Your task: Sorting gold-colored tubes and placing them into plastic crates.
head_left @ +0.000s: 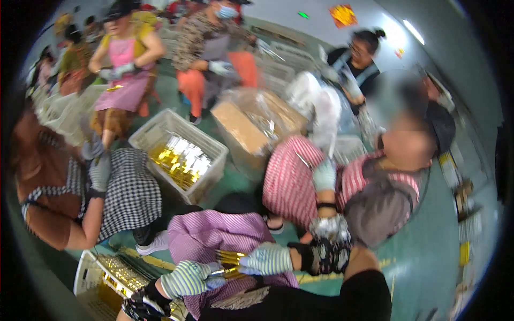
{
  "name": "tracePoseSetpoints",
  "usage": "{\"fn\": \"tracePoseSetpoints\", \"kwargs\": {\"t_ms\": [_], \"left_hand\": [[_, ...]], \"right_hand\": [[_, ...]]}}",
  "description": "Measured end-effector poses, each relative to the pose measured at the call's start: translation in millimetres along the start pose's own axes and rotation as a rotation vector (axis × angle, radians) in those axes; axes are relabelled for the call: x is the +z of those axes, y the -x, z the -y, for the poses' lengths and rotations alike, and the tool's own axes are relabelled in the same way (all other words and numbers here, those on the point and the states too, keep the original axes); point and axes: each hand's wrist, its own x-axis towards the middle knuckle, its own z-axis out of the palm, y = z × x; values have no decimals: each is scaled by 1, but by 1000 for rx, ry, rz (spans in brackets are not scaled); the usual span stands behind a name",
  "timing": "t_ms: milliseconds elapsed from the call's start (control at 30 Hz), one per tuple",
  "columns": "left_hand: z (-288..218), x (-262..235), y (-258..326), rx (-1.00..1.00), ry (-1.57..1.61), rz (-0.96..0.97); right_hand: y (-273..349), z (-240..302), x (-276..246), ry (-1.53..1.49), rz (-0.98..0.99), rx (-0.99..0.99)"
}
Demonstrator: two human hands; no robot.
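Note:
My left hand (184,279), in a striped knit glove, is closed at the near end of a bunch of slender, shiny gold-coloured pieces (230,258). From the other side my right hand (267,259), gloved alike, closes round the same bunch. The thin ends fan out between the two hands; their exact kind is too blurred to tell. Both hands are over my lap, on a purple checked cloth (219,232). A white crate (85,273) with more gold-coloured pieces stands by my left forearm.
Ahead sits a white crate (211,179) of gold and silvery pieces, beside a plastic-lined cardboard box (241,125). Co-workers sit close: one in a black-and-white checked apron (128,187) at left, one with a red-striped cloth (292,176) at right. Others sit farther back.

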Motion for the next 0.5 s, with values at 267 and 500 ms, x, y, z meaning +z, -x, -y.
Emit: {"fn": "tracePoseSetpoints", "kwargs": {"t_ms": [267,500], "left_hand": [[-38,-9,11,5,-789,-180],[-15,-13,12,-50,45,22]], "right_hand": [[-6,-1,2,-228,-34,-15],[1,20,-2,-134,-1,57]]}}
